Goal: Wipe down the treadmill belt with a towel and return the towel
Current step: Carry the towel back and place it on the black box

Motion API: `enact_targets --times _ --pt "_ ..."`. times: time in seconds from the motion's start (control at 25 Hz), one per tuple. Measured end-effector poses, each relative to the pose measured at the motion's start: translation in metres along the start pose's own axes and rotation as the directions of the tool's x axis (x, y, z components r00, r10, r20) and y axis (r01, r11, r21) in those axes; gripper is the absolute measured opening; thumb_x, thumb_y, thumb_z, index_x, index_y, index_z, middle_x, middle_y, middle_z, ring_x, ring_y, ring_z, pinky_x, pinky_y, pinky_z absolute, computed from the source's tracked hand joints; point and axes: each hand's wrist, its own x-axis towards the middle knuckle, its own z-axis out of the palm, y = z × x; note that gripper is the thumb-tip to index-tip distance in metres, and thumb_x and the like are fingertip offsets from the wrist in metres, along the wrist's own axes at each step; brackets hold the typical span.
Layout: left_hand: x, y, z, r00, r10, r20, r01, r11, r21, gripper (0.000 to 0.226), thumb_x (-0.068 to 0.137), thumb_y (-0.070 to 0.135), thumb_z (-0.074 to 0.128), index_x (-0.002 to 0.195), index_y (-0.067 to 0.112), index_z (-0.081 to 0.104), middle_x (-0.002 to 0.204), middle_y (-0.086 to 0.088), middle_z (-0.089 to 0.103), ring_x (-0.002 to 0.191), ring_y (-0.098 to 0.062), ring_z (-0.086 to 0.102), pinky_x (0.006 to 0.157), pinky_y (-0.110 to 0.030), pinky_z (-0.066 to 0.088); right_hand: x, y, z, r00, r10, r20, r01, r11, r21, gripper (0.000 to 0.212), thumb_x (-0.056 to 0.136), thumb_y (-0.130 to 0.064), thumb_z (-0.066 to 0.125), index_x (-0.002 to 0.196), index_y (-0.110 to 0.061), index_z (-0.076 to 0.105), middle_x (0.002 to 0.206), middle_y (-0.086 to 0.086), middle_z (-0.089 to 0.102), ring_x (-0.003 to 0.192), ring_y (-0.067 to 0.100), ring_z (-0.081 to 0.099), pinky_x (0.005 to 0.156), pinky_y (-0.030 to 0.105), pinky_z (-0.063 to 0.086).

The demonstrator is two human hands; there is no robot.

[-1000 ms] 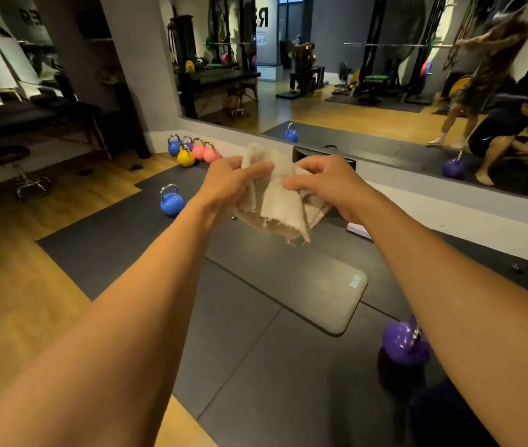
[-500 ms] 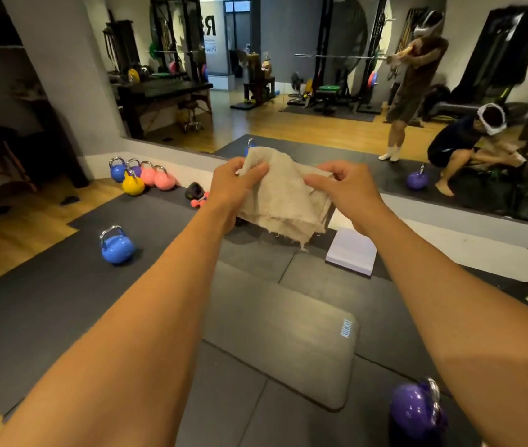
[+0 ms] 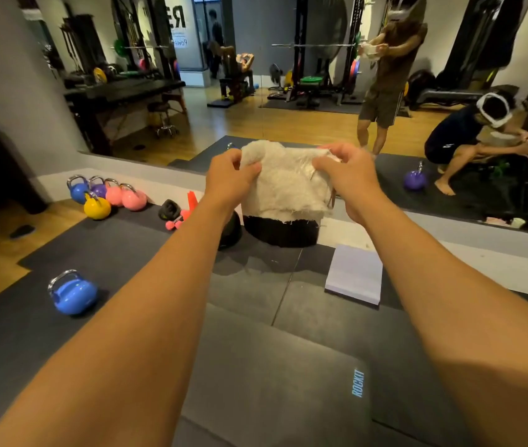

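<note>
The person is holding a pale, frayed towel [image 3: 285,185] up in the air, in front of a black round container [image 3: 280,232] that is standing on the dark floor mat [image 3: 127,253]. The left grip [image 3: 230,179] is pinching the towel's upper left corner with curled fingers and thumb. The right grip [image 3: 349,175] is gripping the upper right edge in the same way. The cloth is hanging between them. A blue kettlebell [image 3: 74,293] is standing at the left and a lilac pad [image 3: 354,274] is lying at the right.
</note>
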Motion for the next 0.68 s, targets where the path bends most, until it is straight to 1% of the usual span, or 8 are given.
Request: enact_targets --times 0.08,0.16,0.28,0.36,0.44,0.52,0.6,0.68 --pt "0.057 -0.017 0.007 1.0 0.01 -0.001 -0.01 1.0 0.028 0.015 0.087 0.022 0.064 0.101 0.019 0.063 0.106 -0.005 0.066 0.099 -0.024 0.063 0.085 -0.051 0.054 0.053 0.016 0.019 0.999 -0.006 -0.034 0.006 1.0 -0.005 0.015 0.081 -0.023 0.07 0.095 -0.027 0.065 0.097 0.0 0.067 0.094 0.021 0.064 0.079 0.038 0.057" --pt "0.112 -0.044 0.014 1.0 -0.008 0.005 0.008 1.0 0.009 0.01 0.086 0.022 0.063 0.096 0.023 0.062 0.105 -0.005 0.066 0.098 -0.025 0.064 0.082 -0.053 0.055 0.104 0.041 0.041 0.998 0.012 -0.062 -0.012 1.0 -0.002 0.02 0.081 -0.025 0.07 0.1 -0.027 0.064 0.098 -0.004 0.065 0.093 0.016 0.063 0.082 0.036 0.056" --pt "0.188 -0.088 0.024 0.998 -0.07 0.005 0.071 0.995 -0.077 0.009 0.087 0.018 0.063 0.09 0.026 0.062 0.105 -0.004 0.066 0.098 -0.024 0.065 0.082 -0.051 0.056 0.172 0.075 0.074 0.996 0.081 -0.031 -0.081 0.997 -0.003 0.028 0.083 -0.007 0.064 0.11 -0.017 0.065 0.092 -0.009 0.062 0.086 0.007 0.059 0.076 0.026 0.053" --pt "0.247 -0.116 0.031 0.992 -0.124 0.032 0.127 0.985 -0.117 0.01 0.088 0.015 0.061 0.093 0.023 0.062 0.104 -0.005 0.066 0.097 -0.024 0.065 0.082 -0.05 0.056 0.221 0.096 0.097 0.996 0.089 -0.018 -0.09 0.994 -0.058 0.03 0.082 -0.001 0.064 0.109 -0.014 0.066 0.092 -0.006 0.064 0.087 0.009 0.06 0.071 0.021 0.052" --pt "0.303 -0.135 0.038 0.981 -0.166 0.101 0.175 0.98 -0.097 0.013 0.09 0.012 0.059 0.099 0.02 0.06 0.098 0.0 0.064 0.093 -0.019 0.063 0.084 -0.046 0.056 0.266 0.112 0.114 0.996 0.079 -0.047 -0.083 0.992 -0.1 0.029 0.081 -0.002 0.066 0.108 -0.013 0.067 0.094 -0.002 0.066 0.087 0.009 0.061 0.067 0.017 0.048" --pt "0.354 -0.152 0.052 0.966 -0.184 0.18 0.2 0.977 -0.074 0.014 0.091 0.009 0.058 0.103 0.018 0.059 0.092 0.005 0.062 0.09 -0.016 0.061 0.085 -0.042 0.056 0.31 0.13 0.122 0.992 0.081 -0.097 -0.095 0.983 -0.154 0.027 0.081 -0.005 0.067 0.106 -0.014 0.069 0.094 -0.003 0.067 0.087 0.008 0.062 0.069 0.017 0.049" --pt "0.395 -0.17 0.069 0.953 -0.208 0.222 0.224 0.973 -0.05 0.015 0.09 0.006 0.057 0.1 0.017 0.061 0.091 0.004 0.063 0.093 -0.019 0.062 0.084 -0.039 0.055 0.345 0.148 0.126 0.984 0.11 -0.137 -0.135 0.972 -0.191 0.024 0.08 -0.006 0.068 0.102 -0.016 0.07 0.094 -0.002 0.068 0.089 0.01 0.063 0.072 0.022 0.052" --pt "0.444 -0.191 0.09 0.937 -0.239 0.256 0.253 0.967 -0.024 0.017 0.087 0.005 0.058 0.09 0.021 0.063 0.094 -0.001 0.066 0.094 -0.022 0.063 0.082 -0.04 0.055 0.391 0.176 0.133 0.977 0.151 -0.148 -0.181 0.959 -0.218 0.022 0.081 -0.006 0.068 0.1 -0.017 0.069 0.092 -0.003 0.067 0.087 0.01 0.063 0.069 0.02 0.052"
